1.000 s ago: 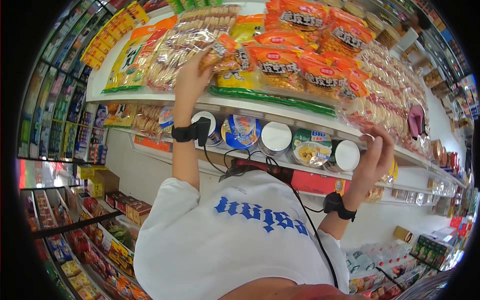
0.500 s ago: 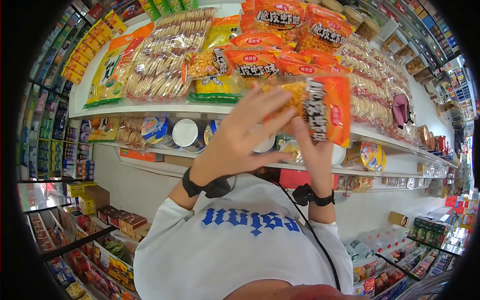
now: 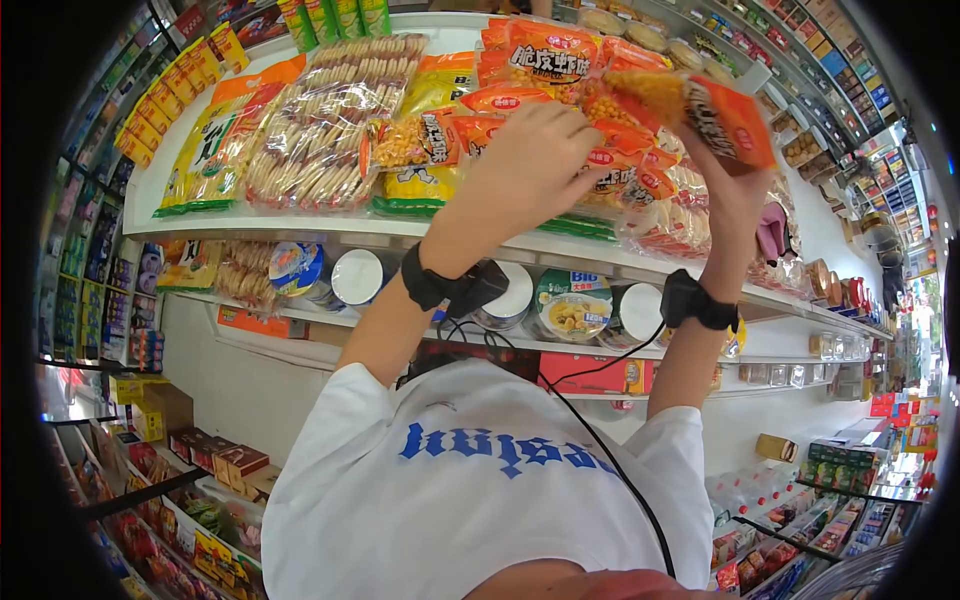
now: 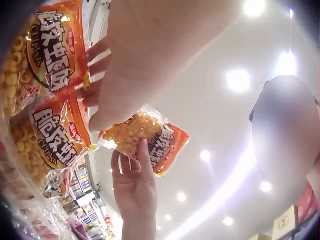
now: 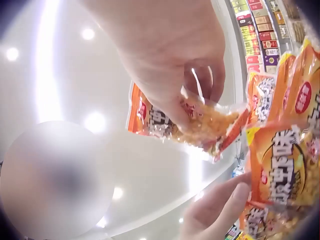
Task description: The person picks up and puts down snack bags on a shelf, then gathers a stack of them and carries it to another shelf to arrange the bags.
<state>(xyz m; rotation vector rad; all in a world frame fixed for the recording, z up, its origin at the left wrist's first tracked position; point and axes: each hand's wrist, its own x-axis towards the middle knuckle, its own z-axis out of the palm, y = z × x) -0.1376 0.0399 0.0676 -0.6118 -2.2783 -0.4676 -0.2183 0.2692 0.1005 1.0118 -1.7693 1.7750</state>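
My right hand (image 3: 735, 190) holds up an orange-ended bag of puffed snacks (image 3: 725, 120) above the right part of the shelf. Its fingers and thumb pinch the clear section, where yellow pieces show in the right wrist view. My left hand (image 3: 525, 175) reaches over the pile of similar snack bags (image 3: 550, 60), thumb spread from the fingers. In the left wrist view, its fingers (image 4: 95, 70) touch the orange edge of a piled bag (image 4: 55, 50). One more snack bag (image 3: 410, 140) lies left of that hand, on a yellow package.
Clear packs of round crackers (image 3: 330, 130) and a yellow-green bag (image 3: 215, 140) fill the upper shelf's left. Instant noodle tubs (image 3: 575, 305) stand on the shelf below. The white shelf edge (image 3: 330, 232) runs under my forearms. A pink item (image 3: 773, 230) hangs at the right.
A snack bag first in my left hand passed to my right hand, which has lifted it up and rightward. My left hand has moved back over the piled bags.
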